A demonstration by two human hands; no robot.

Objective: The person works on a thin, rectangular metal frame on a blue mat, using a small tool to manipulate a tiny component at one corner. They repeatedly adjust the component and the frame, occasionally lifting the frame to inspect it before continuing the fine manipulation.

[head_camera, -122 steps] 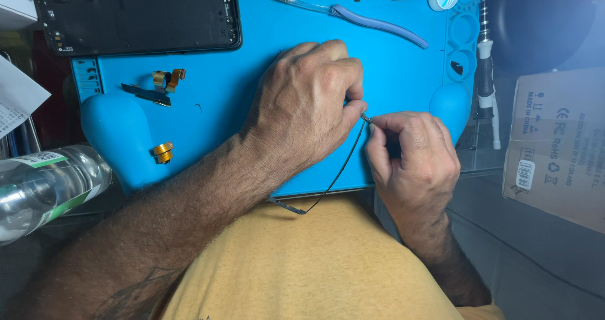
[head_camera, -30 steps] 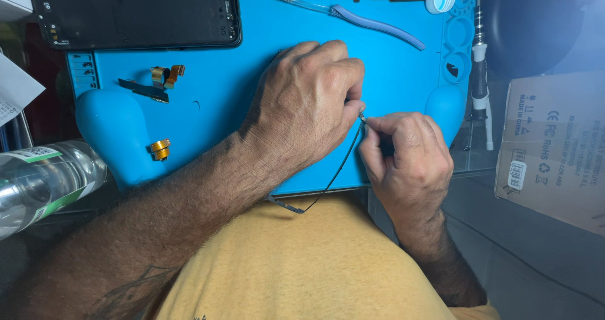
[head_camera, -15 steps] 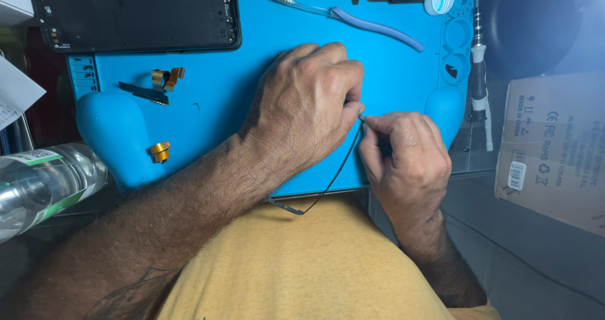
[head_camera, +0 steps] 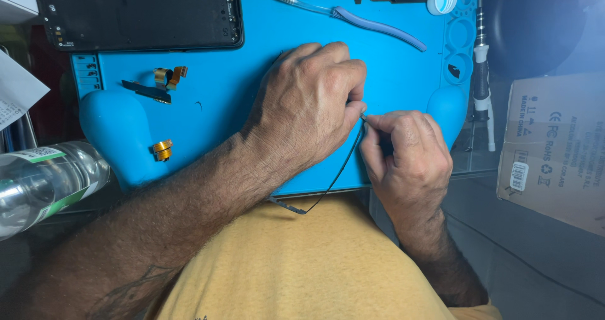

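i see both hands meeting over the blue mat (head_camera: pixel 252 99). left hand (head_camera: pixel 309 109) curled, fingertips pinched on the top end of a thin black cable (head_camera: pixel 337 175); right hand (head_camera: pixel 406 159) pinches the same end. cable trails down off the mat edge onto the yellow shirt (head_camera: pixel 302 263). toothbrush (head_camera: pixel 346 11) lies above, well apart.

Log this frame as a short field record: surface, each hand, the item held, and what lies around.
surface: blue work mat
left hand: knuckles up, fingertips meeting the right hand
right hand: pinching the upper end of the strip
held item: thin dark strip, trailing down off the mat's near edge
top left: dark tablet back
top: toothbrush
left: clear bottle
right: cardboard box
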